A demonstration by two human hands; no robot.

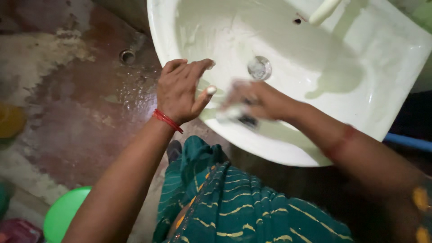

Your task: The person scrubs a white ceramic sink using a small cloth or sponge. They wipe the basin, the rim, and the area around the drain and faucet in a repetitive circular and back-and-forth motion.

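Washbasin (396, 49) — right hand (256, 101) inside, blurred; left hand (180, 90) on rim.

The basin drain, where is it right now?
In the head view the drain sits at the bottom of the white basin, just above the blurred right hand and to the right of the left hand.

My head camera, the only view, looks steeply down from above and close onto the white basin (288, 148), which fills the upper right, with wet floor (85, 108) to its left and my green striped garment (243, 207) just below it.
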